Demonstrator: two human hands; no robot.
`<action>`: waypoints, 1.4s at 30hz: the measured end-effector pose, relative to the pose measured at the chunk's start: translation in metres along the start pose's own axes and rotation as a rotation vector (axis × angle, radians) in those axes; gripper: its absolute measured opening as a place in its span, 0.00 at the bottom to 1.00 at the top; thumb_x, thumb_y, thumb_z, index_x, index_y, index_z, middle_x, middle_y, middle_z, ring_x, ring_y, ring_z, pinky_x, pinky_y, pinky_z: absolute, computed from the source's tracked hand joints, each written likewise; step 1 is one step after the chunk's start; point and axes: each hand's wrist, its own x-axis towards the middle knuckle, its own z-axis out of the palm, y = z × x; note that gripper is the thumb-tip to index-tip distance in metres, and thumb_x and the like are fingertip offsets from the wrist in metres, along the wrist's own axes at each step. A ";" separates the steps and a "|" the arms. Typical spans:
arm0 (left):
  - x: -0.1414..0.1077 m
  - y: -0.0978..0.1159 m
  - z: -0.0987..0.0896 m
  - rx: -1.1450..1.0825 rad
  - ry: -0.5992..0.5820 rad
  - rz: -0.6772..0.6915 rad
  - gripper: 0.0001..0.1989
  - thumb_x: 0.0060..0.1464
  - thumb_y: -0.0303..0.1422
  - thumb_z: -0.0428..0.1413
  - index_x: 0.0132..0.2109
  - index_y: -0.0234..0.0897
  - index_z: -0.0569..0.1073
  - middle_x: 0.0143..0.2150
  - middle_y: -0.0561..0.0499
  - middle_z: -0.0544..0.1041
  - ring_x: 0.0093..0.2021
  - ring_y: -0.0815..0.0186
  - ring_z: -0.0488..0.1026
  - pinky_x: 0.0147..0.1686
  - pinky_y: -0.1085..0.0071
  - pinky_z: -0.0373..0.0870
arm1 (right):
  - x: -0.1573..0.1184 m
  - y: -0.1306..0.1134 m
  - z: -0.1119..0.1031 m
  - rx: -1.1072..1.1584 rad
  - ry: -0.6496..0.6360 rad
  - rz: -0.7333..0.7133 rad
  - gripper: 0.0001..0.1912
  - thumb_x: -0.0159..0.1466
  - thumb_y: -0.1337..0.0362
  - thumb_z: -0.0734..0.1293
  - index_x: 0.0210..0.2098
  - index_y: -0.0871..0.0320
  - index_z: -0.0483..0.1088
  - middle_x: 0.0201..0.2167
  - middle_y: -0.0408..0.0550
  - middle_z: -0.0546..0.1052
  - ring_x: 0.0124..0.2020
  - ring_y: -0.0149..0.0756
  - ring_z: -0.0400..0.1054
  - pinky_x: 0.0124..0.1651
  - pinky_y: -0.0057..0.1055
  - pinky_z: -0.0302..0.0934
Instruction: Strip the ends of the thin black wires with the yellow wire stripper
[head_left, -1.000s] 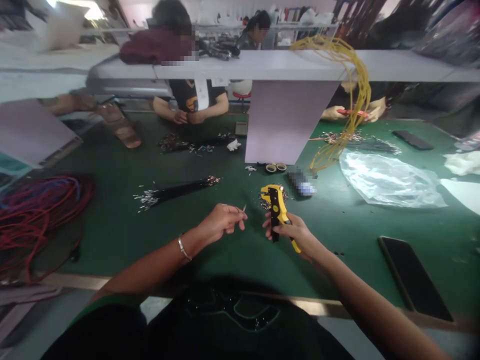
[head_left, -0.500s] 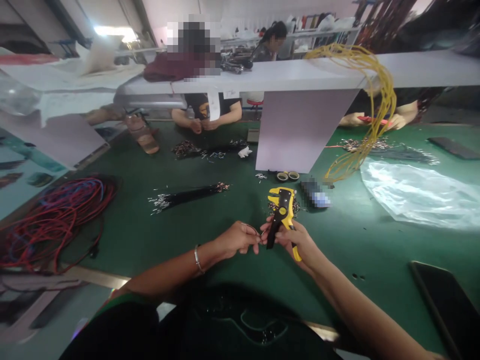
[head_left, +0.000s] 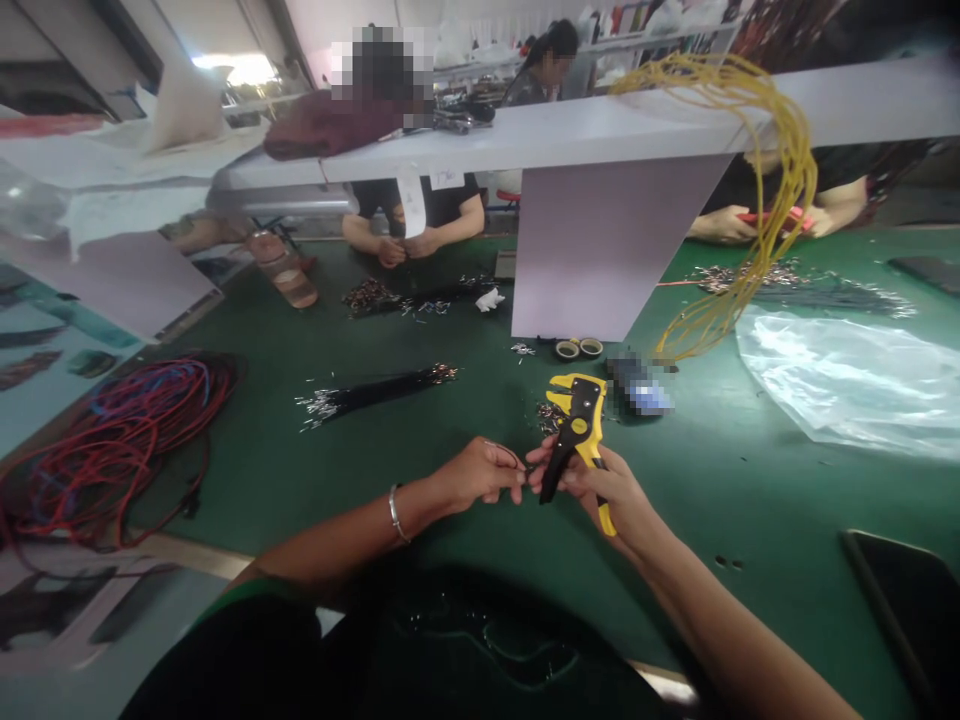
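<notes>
The yellow-and-black wire stripper (head_left: pixel 577 425) sits in the right hand (head_left: pixel 604 490), gripped low over the bench (head_left: pixel 750 500). It's a chunky, glossy tool: the head tilts up and away, a round yellow dot marks its black face, and the black lower handle hangs down beside the yellow one, whose tip pokes out below the hand. The left hand (head_left: pixel 476 475), with a metal bangle (head_left: pixel 394 513) at the wrist, pinches a thin wire (head_left: pixel 506 453) in its fingers, and the 2 hands nearly touch — the wire's far end is hard to make out against them.

Just behind the tool lies a small heap of metal-tipped wire bits (head_left: pixel 550 417). Farther off are a bundle of black wires with silver ends (head_left: pixel 375 388), 2 rolls of tape (head_left: pixel 577 347), a clear plastic bag (head_left: pixel 847 385) and a coil of red and blue cable (head_left: pixel 124 450). Yellow wire (head_left: pixel 787 170) drapes over a white shelf (head_left: pixel 600 130) — a co-worker's hands (head_left: pixel 401 250) rest across the bench.
</notes>
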 end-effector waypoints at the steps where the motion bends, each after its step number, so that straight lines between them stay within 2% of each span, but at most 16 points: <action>1: 0.001 0.000 0.000 0.002 -0.002 -0.002 0.06 0.45 0.30 0.59 0.27 0.29 0.75 0.20 0.51 0.74 0.15 0.77 0.59 0.14 0.77 0.50 | 0.000 0.000 0.000 0.009 -0.002 0.001 0.19 0.50 0.71 0.65 0.42 0.60 0.71 0.39 0.55 0.79 0.34 0.45 0.75 0.38 0.43 0.67; 5: 0.002 0.000 0.003 -0.028 -0.019 -0.013 0.06 0.44 0.29 0.59 0.27 0.29 0.75 0.21 0.50 0.74 0.17 0.76 0.61 0.15 0.78 0.50 | -0.001 0.000 0.001 0.026 -0.011 0.037 0.18 0.49 0.71 0.66 0.40 0.60 0.72 0.36 0.55 0.79 0.34 0.46 0.75 0.38 0.43 0.68; 10: 0.003 -0.002 0.001 -0.148 0.076 0.025 0.07 0.47 0.30 0.60 0.32 0.28 0.77 0.22 0.50 0.75 0.15 0.78 0.58 0.17 0.75 0.55 | 0.001 0.001 -0.003 0.060 0.004 0.021 0.17 0.49 0.71 0.66 0.40 0.61 0.73 0.34 0.54 0.80 0.36 0.47 0.75 0.42 0.43 0.67; 12: 0.003 0.000 -0.002 -0.196 0.106 0.075 0.08 0.46 0.31 0.61 0.33 0.28 0.77 0.25 0.48 0.76 0.16 0.77 0.60 0.19 0.74 0.59 | 0.002 0.001 -0.005 0.053 0.026 0.014 0.16 0.49 0.71 0.66 0.39 0.61 0.73 0.33 0.53 0.80 0.35 0.47 0.75 0.41 0.44 0.67; 16: 0.002 0.005 -0.012 -0.286 0.175 0.139 0.11 0.46 0.33 0.62 0.34 0.28 0.77 0.32 0.44 0.78 0.23 0.71 0.70 0.30 0.68 0.70 | 0.004 -0.003 -0.006 0.030 0.076 0.025 0.16 0.47 0.71 0.66 0.36 0.61 0.73 0.31 0.52 0.79 0.32 0.46 0.75 0.38 0.41 0.68; 18: 0.001 0.008 -0.017 -0.299 0.219 0.175 0.12 0.48 0.34 0.62 0.35 0.28 0.77 0.33 0.43 0.78 0.28 0.68 0.74 0.37 0.66 0.71 | 0.005 -0.004 -0.006 0.044 0.079 0.041 0.16 0.46 0.72 0.65 0.36 0.62 0.73 0.30 0.52 0.79 0.31 0.46 0.75 0.36 0.40 0.67; 20: -0.001 0.010 -0.022 -0.299 0.258 0.198 0.12 0.50 0.36 0.62 0.36 0.28 0.77 0.33 0.43 0.78 0.31 0.66 0.75 0.39 0.64 0.71 | 0.006 -0.005 -0.007 0.057 0.073 0.046 0.16 0.46 0.72 0.65 0.35 0.62 0.73 0.30 0.53 0.79 0.32 0.46 0.75 0.36 0.39 0.68; 26: -0.005 0.010 -0.033 -0.374 0.365 0.177 0.10 0.53 0.34 0.59 0.38 0.29 0.74 0.30 0.44 0.78 0.30 0.64 0.76 0.34 0.64 0.74 | 0.008 0.002 -0.013 0.079 0.044 0.027 0.16 0.46 0.72 0.65 0.36 0.62 0.73 0.31 0.52 0.79 0.32 0.46 0.75 0.36 0.40 0.68; 32: -0.007 0.000 -0.040 -0.508 0.385 0.206 0.09 0.52 0.32 0.60 0.36 0.28 0.75 0.31 0.42 0.79 0.31 0.62 0.77 0.38 0.62 0.74 | 0.007 0.004 -0.007 0.078 0.065 0.016 0.16 0.45 0.72 0.64 0.34 0.63 0.73 0.29 0.52 0.79 0.29 0.45 0.75 0.32 0.37 0.68; 42: -0.030 -0.020 -0.061 -0.461 0.485 0.146 0.09 0.49 0.31 0.62 0.35 0.27 0.76 0.34 0.39 0.79 0.32 0.62 0.77 0.38 0.63 0.74 | 0.010 0.012 -0.017 0.038 0.006 0.027 0.16 0.46 0.71 0.65 0.36 0.62 0.74 0.30 0.51 0.79 0.32 0.46 0.75 0.35 0.39 0.68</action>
